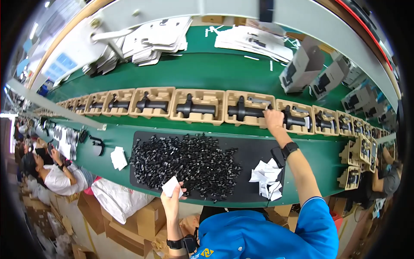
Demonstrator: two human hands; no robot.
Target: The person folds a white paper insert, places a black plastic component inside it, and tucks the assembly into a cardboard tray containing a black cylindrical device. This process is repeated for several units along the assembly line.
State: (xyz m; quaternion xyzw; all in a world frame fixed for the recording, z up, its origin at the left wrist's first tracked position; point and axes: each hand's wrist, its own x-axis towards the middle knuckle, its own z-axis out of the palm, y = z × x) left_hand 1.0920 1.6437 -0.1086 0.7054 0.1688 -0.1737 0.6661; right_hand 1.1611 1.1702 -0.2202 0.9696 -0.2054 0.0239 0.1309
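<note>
My left hand (171,199) is closed on a small stack of white paper slips (170,186), held over the front edge of the black mat (250,162). A heap of small black parts (183,162) covers much of that mat. My right hand (274,119) reaches to the right end of a brown molded tray (230,118), its fingers pinched together. Whatever the fingertips hold is too small to make out. Inside that tray lies a black tubular device (248,112) with a grey flat piece (258,100) behind it. The neighbouring tray (295,128) on the right holds a similar device.
Trays with black devices run in a long row across the green bench (142,75). Loose white slips (268,178) lie at the mat's right; another white stack (118,158) lies left. Grey cartons (302,64) stand behind. A person (60,175) sits at far left, another (386,177) at right.
</note>
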